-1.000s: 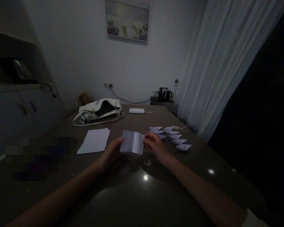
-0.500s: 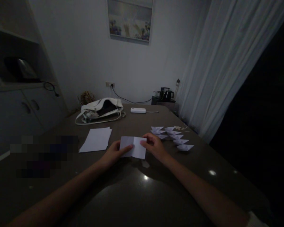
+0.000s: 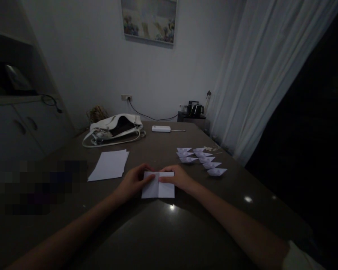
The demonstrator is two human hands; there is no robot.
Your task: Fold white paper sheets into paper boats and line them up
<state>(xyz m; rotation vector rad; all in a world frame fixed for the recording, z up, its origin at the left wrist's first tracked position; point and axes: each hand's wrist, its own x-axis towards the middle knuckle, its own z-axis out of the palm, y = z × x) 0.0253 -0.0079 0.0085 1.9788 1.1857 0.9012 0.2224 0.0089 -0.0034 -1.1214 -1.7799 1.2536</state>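
Observation:
A folded sheet of white paper (image 3: 158,190) with a crease down its middle is between my two hands, low over the dark table. My left hand (image 3: 135,180) grips its upper left part, thumb on the near face and fingers behind. My right hand (image 3: 177,177) pinches the upper right part, its thumb close to the crease. The fingertips behind the paper are partly hidden. To the right of my right hand stand several folded paper boats (image 3: 210,165) in two rows. A stack of white paper (image 3: 109,165) lies left of my left hand.
A white handbag (image 3: 115,129) lies at the table's far left. Near the far edge is a white power bank (image 3: 161,129) with a short cable. Small pale scraps (image 3: 211,149) lie beyond the boats. A white curtain (image 3: 242,82) hangs along the right.
The paper has come down and nearer to me, its lower edge now level. My right hand has shifted its thumb inward toward the crease. The whole view has shifted slightly.

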